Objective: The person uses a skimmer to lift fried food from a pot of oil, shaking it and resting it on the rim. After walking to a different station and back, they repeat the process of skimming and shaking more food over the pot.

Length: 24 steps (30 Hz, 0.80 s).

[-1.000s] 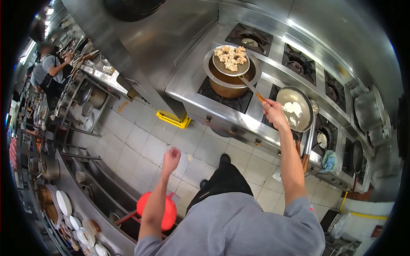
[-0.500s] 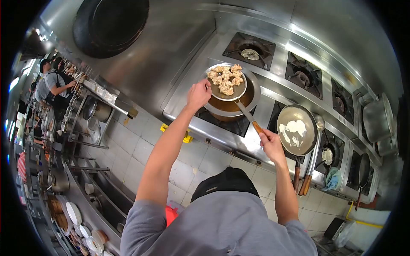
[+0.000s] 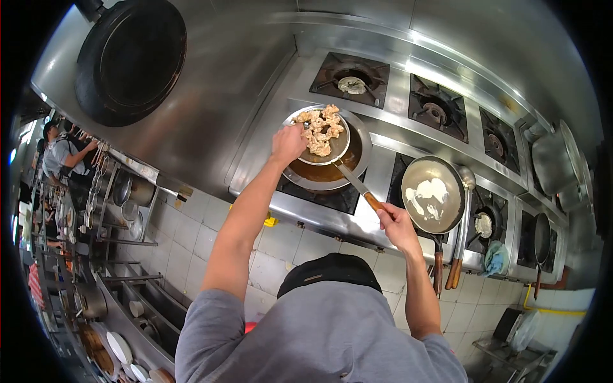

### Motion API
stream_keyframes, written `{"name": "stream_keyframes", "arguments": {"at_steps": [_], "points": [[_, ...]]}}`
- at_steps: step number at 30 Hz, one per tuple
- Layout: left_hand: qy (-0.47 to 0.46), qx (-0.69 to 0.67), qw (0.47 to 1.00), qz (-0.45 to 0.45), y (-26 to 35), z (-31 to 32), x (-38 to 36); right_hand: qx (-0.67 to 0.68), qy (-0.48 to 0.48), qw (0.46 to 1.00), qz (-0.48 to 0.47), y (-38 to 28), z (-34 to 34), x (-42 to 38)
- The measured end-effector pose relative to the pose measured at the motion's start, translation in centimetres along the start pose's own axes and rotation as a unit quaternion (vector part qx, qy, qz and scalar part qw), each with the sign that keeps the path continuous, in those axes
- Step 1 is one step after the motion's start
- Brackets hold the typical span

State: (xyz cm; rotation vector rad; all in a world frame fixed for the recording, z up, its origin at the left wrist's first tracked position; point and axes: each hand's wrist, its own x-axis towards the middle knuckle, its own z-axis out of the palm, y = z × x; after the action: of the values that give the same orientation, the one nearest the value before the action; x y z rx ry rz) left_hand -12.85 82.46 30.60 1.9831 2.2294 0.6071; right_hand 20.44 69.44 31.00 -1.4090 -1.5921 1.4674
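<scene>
Chunks of food [image 3: 322, 127] lie in the strainer [image 3: 343, 145], which is over the pot [image 3: 363, 143] near the stove's [image 3: 378, 161] left end; rightward come a frying pan [image 3: 451, 203], then a ladle [image 3: 464, 220], with burners [image 3: 350, 82] behind.

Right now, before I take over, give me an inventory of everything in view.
Stove: 1, silver, centre to right
Pot: 1, silver, stove's front left, brown liquid inside
Strainer: 1, silver, over the pot
Food pieces: several, golden brown, in the strainer
Pan: 1, pale inside, right of the pot
Ladle: at least 1, silver, beside the pan
Cloth: 1, blue-green, stove's front edge
Black pan: 1, black, upper left
Plates: several, white, lower left
Co-worker: at least 1, grey top, far left
Left grip: 1, bare, at the strainer's left side
Right grip: 1, bare, on the strainer's handle
</scene>
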Motion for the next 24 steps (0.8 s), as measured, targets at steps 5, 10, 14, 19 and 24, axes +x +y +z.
{"name": "stream_keyframes", "arguments": {"at_steps": [5,10,14,19,24], "points": [[-0.007,0.004,1.000,0.018,1.1,-3.2,-0.6,0.010,-0.001,1.000,0.006,0.4,0.1,0.0],[0.046,-0.072,0.996,-0.001,-0.2,-6.0,-3.0,0.036,0.000,0.999,0.037,-0.6,0.4,-0.5],[0.025,-0.108,0.994,-0.018,-1.7,-6.8,-5.0,0.056,-0.009,0.997,0.056,0.2,0.6,-0.4],[0.035,-0.097,0.995,-0.003,-1.7,-5.4,-4.6,0.072,-0.003,0.995,0.067,-0.5,1.1,-0.9],[0.030,-0.044,0.998,0.022,-0.9,-2.3,-1.1,0.068,0.003,0.996,0.055,0.0,1.1,-0.7]]}}
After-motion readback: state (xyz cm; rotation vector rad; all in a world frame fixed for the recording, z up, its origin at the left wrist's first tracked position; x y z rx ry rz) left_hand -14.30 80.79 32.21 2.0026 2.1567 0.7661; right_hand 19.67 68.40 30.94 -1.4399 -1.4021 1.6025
